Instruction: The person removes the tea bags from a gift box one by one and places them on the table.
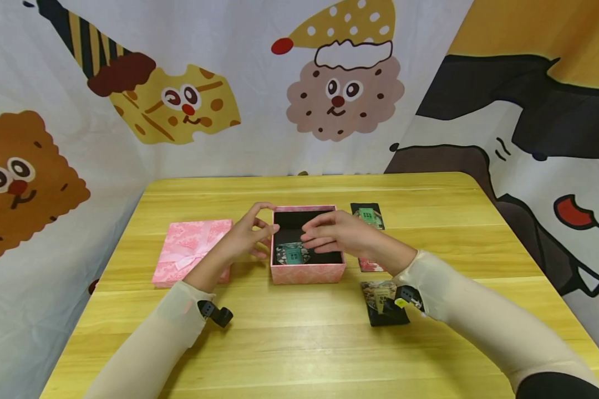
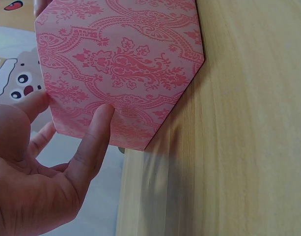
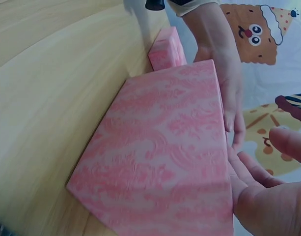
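Observation:
A pink patterned gift box [image 1: 308, 274] with a dark inside stands in the middle of the table. Inside it, near the front wall, lies a small flat packet with a teal label [image 1: 293, 254]. My left hand [image 1: 252, 233] is at the box's left side, its spread fingers touching the outer wall and rim, as the left wrist view also shows. Over the right rim, my right hand [image 1: 336, 231] reaches its fairly straight fingers above the interior; I see nothing held in them.
A pink lid with a ribbon bow [image 1: 189, 249] lies left of the box. To the right are a green-labelled packet [image 1: 368, 215], a red-and-white packet [image 1: 369, 266] partly hidden by my right arm, and a dark packet with an olive label [image 1: 383, 303].

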`<state>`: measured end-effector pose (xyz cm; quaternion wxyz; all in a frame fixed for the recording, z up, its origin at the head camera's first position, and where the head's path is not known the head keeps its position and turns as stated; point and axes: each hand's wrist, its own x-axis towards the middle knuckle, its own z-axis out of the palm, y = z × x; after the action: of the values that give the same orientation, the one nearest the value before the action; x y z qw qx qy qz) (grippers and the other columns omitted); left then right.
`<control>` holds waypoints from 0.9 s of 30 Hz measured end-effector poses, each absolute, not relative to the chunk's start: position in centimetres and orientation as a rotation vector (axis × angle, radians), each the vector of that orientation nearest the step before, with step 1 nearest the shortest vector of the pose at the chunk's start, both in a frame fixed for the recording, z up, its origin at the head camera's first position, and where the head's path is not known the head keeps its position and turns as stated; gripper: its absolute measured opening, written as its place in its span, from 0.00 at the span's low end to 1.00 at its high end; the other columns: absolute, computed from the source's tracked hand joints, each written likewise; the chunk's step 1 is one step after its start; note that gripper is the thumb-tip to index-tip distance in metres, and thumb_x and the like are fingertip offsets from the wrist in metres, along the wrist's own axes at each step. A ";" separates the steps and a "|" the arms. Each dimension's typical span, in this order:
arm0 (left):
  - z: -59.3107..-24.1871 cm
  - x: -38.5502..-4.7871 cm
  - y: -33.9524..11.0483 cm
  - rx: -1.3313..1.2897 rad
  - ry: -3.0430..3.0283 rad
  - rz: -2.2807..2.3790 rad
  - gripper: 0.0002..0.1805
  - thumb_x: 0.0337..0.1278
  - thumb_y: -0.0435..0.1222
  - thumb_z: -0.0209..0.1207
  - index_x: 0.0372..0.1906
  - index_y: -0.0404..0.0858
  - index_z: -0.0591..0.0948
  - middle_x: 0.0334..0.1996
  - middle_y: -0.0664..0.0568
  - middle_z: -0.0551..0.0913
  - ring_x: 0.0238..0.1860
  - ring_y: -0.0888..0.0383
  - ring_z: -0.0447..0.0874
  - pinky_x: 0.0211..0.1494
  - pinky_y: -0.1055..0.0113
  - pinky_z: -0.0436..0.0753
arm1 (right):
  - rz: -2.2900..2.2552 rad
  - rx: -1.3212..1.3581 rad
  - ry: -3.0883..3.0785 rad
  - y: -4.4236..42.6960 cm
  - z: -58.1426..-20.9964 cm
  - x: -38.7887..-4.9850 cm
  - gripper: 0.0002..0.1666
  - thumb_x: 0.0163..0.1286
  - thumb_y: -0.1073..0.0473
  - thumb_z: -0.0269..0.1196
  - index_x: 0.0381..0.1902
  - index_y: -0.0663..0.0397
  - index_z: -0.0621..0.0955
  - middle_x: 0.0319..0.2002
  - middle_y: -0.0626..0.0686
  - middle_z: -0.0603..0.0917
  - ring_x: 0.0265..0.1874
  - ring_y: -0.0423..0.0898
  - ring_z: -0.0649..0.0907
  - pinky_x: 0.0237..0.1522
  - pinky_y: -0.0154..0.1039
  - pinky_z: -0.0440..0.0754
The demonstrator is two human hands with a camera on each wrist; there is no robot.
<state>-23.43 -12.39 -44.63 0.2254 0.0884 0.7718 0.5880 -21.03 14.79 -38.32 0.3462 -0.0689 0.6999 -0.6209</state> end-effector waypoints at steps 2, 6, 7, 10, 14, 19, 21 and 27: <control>-44.6 -23.4 -12.4 0.246 2.127 1.624 0.29 0.74 0.46 0.61 0.73 0.58 0.63 0.56 0.33 0.71 0.42 0.41 0.87 0.37 0.45 0.90 | -1.600 -0.175 1.821 14.1 -38.6 -21.3 0.21 0.84 0.60 0.51 0.67 0.66 0.74 0.63 0.68 0.80 0.61 0.58 0.83 0.69 0.61 0.74; -44.5 -23.4 -12.3 0.245 2.114 1.633 0.28 0.75 0.45 0.60 0.72 0.58 0.63 0.56 0.33 0.71 0.41 0.42 0.87 0.36 0.46 0.90 | -1.598 -0.159 1.840 12.9 -39.5 -21.8 0.20 0.84 0.58 0.53 0.65 0.63 0.76 0.62 0.66 0.82 0.59 0.55 0.85 0.72 0.66 0.67; -44.5 -23.4 -12.3 0.245 2.110 1.634 0.28 0.75 0.45 0.60 0.72 0.57 0.63 0.56 0.33 0.71 0.42 0.42 0.87 0.36 0.46 0.90 | -1.604 -0.149 1.843 12.6 -39.8 -21.9 0.20 0.83 0.58 0.54 0.65 0.63 0.76 0.61 0.66 0.82 0.58 0.55 0.85 0.73 0.66 0.65; -44.4 -23.3 -12.3 0.247 2.105 1.638 0.27 0.75 0.45 0.59 0.72 0.58 0.64 0.56 0.33 0.71 0.42 0.42 0.87 0.36 0.46 0.90 | -1.637 -0.126 1.848 11.8 -40.5 -22.2 0.21 0.82 0.59 0.55 0.65 0.66 0.76 0.60 0.67 0.82 0.57 0.57 0.86 0.72 0.69 0.65; -44.3 -23.3 -12.4 0.253 2.109 1.636 0.28 0.75 0.46 0.60 0.72 0.57 0.63 0.56 0.33 0.71 0.42 0.42 0.87 0.37 0.45 0.90 | -1.688 -0.111 1.879 10.7 -41.5 -22.5 0.22 0.81 0.61 0.57 0.64 0.72 0.76 0.55 0.68 0.85 0.55 0.62 0.86 0.72 0.64 0.68; -44.3 -23.3 -12.3 0.255 2.108 1.634 0.29 0.75 0.46 0.60 0.73 0.57 0.63 0.56 0.32 0.71 0.42 0.42 0.88 0.38 0.43 0.90 | -1.706 -0.107 1.938 9.8 -42.6 -22.8 0.19 0.79 0.65 0.57 0.60 0.75 0.78 0.49 0.67 0.87 0.51 0.63 0.87 0.69 0.56 0.75; -44.3 -23.3 -12.3 0.255 2.111 1.632 0.28 0.75 0.47 0.60 0.73 0.57 0.63 0.57 0.33 0.71 0.42 0.42 0.87 0.38 0.43 0.90 | -1.693 -0.110 1.963 9.7 -42.8 -22.8 0.18 0.80 0.65 0.57 0.60 0.75 0.78 0.49 0.67 0.87 0.50 0.61 0.88 0.69 0.56 0.75; -44.3 -23.2 -12.4 0.263 2.119 1.628 0.28 0.76 0.45 0.58 0.73 0.57 0.63 0.57 0.32 0.71 0.41 0.42 0.87 0.37 0.44 0.90 | -1.587 -0.131 2.105 9.5 -43.0 -22.7 0.18 0.79 0.63 0.58 0.59 0.70 0.79 0.51 0.63 0.87 0.53 0.60 0.86 0.69 0.57 0.75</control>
<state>-23.22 -12.37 -44.31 0.2263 0.0953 0.7686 0.5908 -22.68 9.50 -42.96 0.2486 -0.0482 0.7725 -0.5823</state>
